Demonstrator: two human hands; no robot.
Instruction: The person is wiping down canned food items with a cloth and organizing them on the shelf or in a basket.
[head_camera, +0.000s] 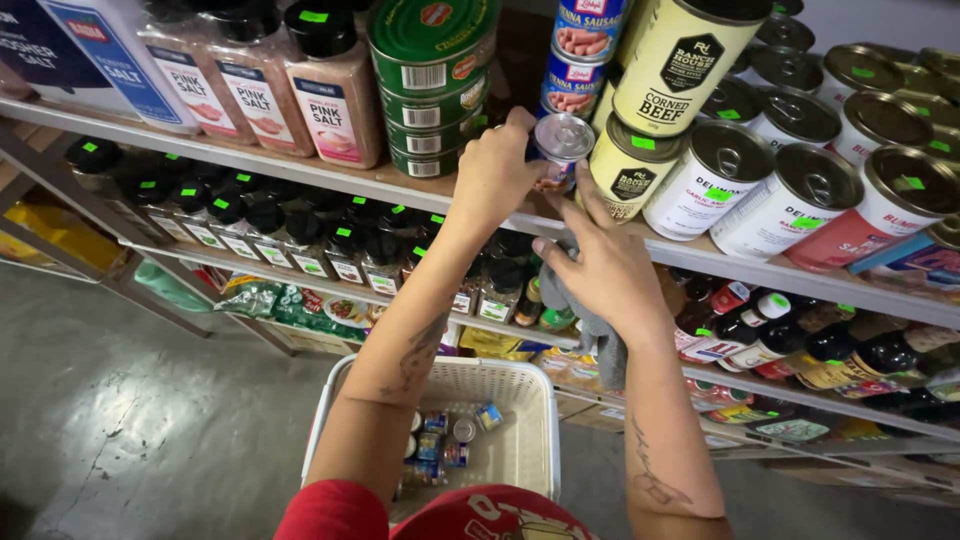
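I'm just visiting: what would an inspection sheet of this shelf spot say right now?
Surface: top shelf, crowded with cans and jars.
Job's things: small can at the shelf edge; white basket below, small cans inside.
Clutter: pink-topped jars, green cans, cream tins, pull-tab cans, bottles on the lower shelf.
Hands: left hand grips the small can; right hand holds a grey cloth.
Cables: nothing seen.
Surroundings: grey concrete floor.

The shelf bears salt jars, stacked green cans, perhaps tins.
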